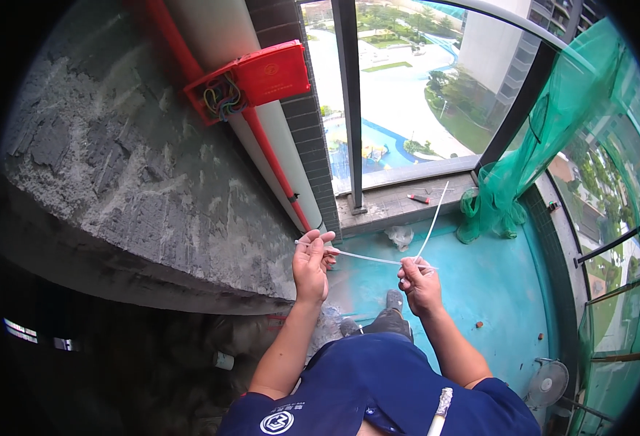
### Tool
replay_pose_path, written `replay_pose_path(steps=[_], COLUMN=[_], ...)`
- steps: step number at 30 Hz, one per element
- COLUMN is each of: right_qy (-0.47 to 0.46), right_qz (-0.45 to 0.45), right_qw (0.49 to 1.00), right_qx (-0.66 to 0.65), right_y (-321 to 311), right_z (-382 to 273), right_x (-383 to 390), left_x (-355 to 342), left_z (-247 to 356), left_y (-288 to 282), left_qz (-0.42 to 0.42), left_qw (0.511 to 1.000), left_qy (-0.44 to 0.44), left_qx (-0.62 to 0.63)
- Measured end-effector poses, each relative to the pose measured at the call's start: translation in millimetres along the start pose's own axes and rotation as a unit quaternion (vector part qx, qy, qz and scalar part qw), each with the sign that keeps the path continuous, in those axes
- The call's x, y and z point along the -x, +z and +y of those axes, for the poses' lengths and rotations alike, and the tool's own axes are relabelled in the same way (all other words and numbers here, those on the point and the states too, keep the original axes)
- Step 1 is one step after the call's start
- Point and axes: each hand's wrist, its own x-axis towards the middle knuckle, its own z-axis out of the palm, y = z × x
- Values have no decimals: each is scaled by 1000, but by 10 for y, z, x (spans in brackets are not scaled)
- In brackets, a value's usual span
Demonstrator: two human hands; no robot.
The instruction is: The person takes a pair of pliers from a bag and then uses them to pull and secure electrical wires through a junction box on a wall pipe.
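Two thin white cable ties are in my hands, in front of my chest. One cable tie (367, 256) runs between both hands, bowed slightly; its far left end pokes out past my left fingers. My left hand (310, 270) is closed on it in a pinch, close to the lower end of a red conduit (270, 156). My right hand (422, 288) pinches its other end, where the second cable tie (434, 218) rises up toward the window ledge. How the two ties meet at my right fingertips is too small to make out.
Higher up the conduit is an open red junction box (220, 98) with coloured wires, beside a pale pipe (291, 163). A red utility knife (419, 198) lies on the ledge (378, 214). Green netting (505, 192) hangs right; a fan (549, 381) stands lower right.
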Motion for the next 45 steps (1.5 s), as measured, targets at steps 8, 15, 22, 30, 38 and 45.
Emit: replay_pose_path(steps=[8, 15, 22, 30, 38, 45], right_qy=[25, 61, 76, 123, 191, 109], right_qz=[47, -99, -138, -266, -288, -215], right_qw=[997, 969, 956, 864, 875, 970], right_qx=[54, 218, 248, 409, 338, 19], right_y=[-46, -88, 141, 461, 476, 460], right_z=[76, 1, -58, -151, -192, -526], right_x=[136, 104, 176, 275, 78, -412], left_x=[-105, -202, -172, -122, -351, -318], left_z=[205, 626, 454, 335, 194, 314], left_y=[104, 17, -81, 116, -126, 250], left_qz=[-35, 35, -48, -78, -137, -114], left_qw=[999, 992, 988, 988, 990, 973], left_qy=[26, 124, -34, -39, 24, 82], left_qx=[-6, -6, -145, -128, 7, -185])
